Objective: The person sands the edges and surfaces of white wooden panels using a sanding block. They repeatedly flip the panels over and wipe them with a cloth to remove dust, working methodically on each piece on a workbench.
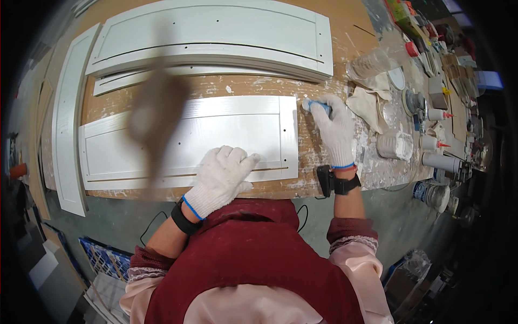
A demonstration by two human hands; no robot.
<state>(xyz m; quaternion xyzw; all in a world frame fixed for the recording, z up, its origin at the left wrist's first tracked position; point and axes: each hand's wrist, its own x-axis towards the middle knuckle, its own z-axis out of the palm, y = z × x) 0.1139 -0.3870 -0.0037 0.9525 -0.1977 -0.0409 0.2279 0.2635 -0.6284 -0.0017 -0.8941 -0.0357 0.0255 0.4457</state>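
A white framed panel (232,127) with small dark holes and a groove along its near edge lies flat on the work table in front of me. My left hand (224,171), in a white knit glove, rests on the panel's near edge with its fingers laid over the surface. Just past the panel's right end, my right hand (335,129), gloved alike, grips a small blue pad (319,106) low over the table. The glove partly covers the pad, so its exact kind is unclear.
Stacked white panels (216,32) lie behind; another long panel (73,124) is at the left. To the right are a cloth (369,105), a clear jar (372,63), a whitish tub (395,146) and red-tipped bottles (431,142). A blurred brown shape (159,105) hides part of the view.
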